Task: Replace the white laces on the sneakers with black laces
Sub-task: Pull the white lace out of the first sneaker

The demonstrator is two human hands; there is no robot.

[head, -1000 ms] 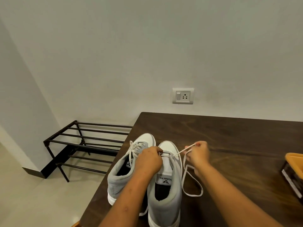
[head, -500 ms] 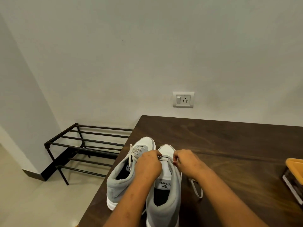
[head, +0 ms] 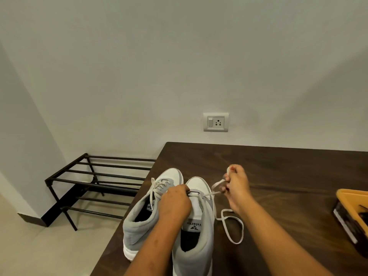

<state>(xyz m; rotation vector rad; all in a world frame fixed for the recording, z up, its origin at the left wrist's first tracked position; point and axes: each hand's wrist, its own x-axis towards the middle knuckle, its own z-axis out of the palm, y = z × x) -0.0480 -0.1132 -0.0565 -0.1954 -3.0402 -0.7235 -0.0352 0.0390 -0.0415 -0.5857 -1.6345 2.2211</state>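
Two grey and white sneakers stand side by side at the left end of the dark wooden table [head: 278, 168], toes pointing away from me. The left sneaker [head: 139, 220] still has its white lace threaded. My left hand [head: 175, 204] presses down on the tongue of the right sneaker [head: 201, 226], near its lowest eyelets. My right hand [head: 237, 186] is to the right of the toe, fingers pinched on the white lace [head: 233, 226], which runs taut from the eyelet and trails in a loose loop on the table. No black laces are visible.
An orange-rimmed box [head: 352, 218] with dark contents sits at the table's right edge. A black metal shoe rack [head: 95, 184] stands on the floor to the left, beside the table edge. A wall socket [head: 216, 122] is behind the table.
My right hand has moved from the sneaker's eyelets out to the right and away, drawing the white lace out with it. The left hand has stayed on the right sneaker.
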